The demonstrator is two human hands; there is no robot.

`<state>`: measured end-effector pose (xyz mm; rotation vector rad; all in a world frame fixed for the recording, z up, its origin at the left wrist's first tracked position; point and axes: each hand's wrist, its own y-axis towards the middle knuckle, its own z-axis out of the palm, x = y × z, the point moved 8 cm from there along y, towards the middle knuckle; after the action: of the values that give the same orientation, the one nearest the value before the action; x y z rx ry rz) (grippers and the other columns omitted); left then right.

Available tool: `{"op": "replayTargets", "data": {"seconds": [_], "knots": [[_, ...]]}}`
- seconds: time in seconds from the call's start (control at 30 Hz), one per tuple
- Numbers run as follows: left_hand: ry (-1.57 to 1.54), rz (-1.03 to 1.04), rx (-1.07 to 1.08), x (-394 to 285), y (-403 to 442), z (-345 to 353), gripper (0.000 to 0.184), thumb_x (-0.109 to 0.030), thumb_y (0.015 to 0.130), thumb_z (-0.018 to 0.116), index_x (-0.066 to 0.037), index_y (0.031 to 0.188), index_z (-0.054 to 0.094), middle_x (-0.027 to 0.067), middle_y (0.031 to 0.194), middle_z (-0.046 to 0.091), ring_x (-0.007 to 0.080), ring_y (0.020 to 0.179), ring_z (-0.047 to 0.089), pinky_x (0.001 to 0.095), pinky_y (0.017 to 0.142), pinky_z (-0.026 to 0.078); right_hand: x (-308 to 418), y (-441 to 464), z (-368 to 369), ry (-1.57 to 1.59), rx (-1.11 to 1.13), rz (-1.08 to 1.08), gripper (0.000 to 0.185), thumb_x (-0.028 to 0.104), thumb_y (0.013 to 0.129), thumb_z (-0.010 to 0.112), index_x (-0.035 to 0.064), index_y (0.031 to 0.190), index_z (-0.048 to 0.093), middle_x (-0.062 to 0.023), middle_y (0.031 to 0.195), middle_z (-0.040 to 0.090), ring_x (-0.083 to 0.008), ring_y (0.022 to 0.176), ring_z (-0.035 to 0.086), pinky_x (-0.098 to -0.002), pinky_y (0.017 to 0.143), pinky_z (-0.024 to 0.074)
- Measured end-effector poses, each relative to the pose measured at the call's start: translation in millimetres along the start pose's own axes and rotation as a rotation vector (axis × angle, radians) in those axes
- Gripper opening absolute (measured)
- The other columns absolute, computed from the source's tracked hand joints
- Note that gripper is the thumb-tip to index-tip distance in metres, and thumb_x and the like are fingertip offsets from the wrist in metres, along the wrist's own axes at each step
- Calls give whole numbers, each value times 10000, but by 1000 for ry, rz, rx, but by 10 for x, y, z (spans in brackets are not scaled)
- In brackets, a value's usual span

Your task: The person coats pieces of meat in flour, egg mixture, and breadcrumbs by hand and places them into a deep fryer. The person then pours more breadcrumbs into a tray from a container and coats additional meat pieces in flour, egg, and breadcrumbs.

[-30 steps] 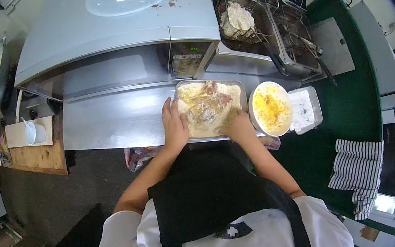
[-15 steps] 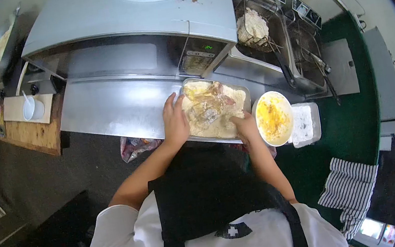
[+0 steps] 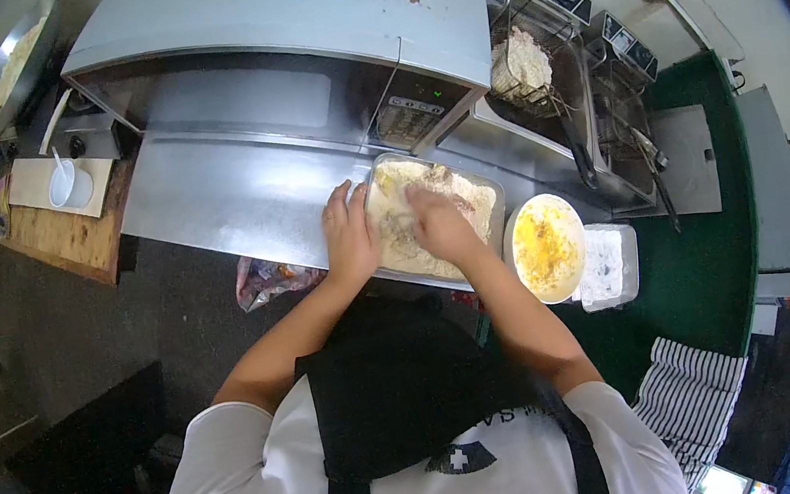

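A metal tray (image 3: 501, 222) of pale flour (image 3: 479, 197) sits at the counter's front edge. In it lies a flat, floured piece of what looks like raw meat (image 3: 463, 205), with yellow wet patches beside it. My left hand (image 3: 349, 233) rests against the tray's left rim, fingers stretched out and slightly apart. Over the middle of the tray, my right hand (image 3: 445, 228) reaches down onto the floured piece. Its fingers are blurred and partly hidden, so their grip does not show. Just right of the tray stands a white bowl (image 3: 549, 248) with yellow egg-like liquid.
A container of white powder (image 3: 610, 264) stands right of the bowl. Beyond it are fryers with a basket (image 3: 525, 77) of pale floured pieces. A microwave (image 3: 291, 85) overhangs the steel counter (image 3: 216, 191). At left, a white cup (image 3: 70, 184) stands on a wooden table (image 3: 61, 238).
My right hand has moved from the tray's lower right corner up and left onto the floured piece. My left hand stays at the left rim. The whole view has shifted slightly.
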<state>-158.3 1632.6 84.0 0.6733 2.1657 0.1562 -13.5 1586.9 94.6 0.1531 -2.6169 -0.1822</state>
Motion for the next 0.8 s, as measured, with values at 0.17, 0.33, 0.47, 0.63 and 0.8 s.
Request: {"op": "replayTargets", "data": {"seconds": [0.17, 0.33, 0.47, 0.63, 0.8], "knots": [[107, -84, -5, -14, -3, 5, 503, -22, 827, 532, -6, 1321, 435, 254, 1353, 396, 429, 1265, 379, 514, 1056, 296, -216, -366, 148, -131, 136, 152, 563, 96, 780, 578, -41, 1317, 478, -265, 1300, 522, -403, 1211, 498, -444, 1040, 394], [87, -76, -18, 15, -15, 31, 517, 1, 816, 524, -7, 1325, 432, 255, 1360, 396, 434, 1265, 380, 507, 1060, 299, -247, -232, 8, -176, 311, 321, 514, 113, 797, 553, -41, 1285, 510, -253, 1277, 543, -380, 1190, 522, -431, 1043, 397], [57, -87, -12, 12, -21, 40, 529, 7, 808, 519, -8, 1330, 429, 259, 1355, 403, 432, 1258, 392, 505, 1062, 301, -11, 48, 95, -87, 107, 53, 419, 148, 803, 559, 5, 1194, 597, -200, 1239, 590, -344, 1170, 549, -395, 1009, 432], [36, -81, -17, 77, -19, 64, 512, -6, 818, 511, -3, 1324, 433, 263, 1337, 422, 434, 1250, 403, 506, 1057, 311, 48, 221, 224, -63, 334, 65, 362, 117, 760, 601, -14, 1094, 638, -213, 1172, 612, -361, 1075, 588, -393, 966, 462], [-24, 39, 11, -61, 38, 10, 456, -40, 843, 523, 13, 1291, 456, 262, 1331, 432, 436, 1243, 407, 515, 1048, 318, 24, 571, 154, -71, 142, 65, 708, 280, 634, 791, -3, 1224, 521, -220, 1216, 557, -392, 1130, 540, -428, 961, 453]]}}
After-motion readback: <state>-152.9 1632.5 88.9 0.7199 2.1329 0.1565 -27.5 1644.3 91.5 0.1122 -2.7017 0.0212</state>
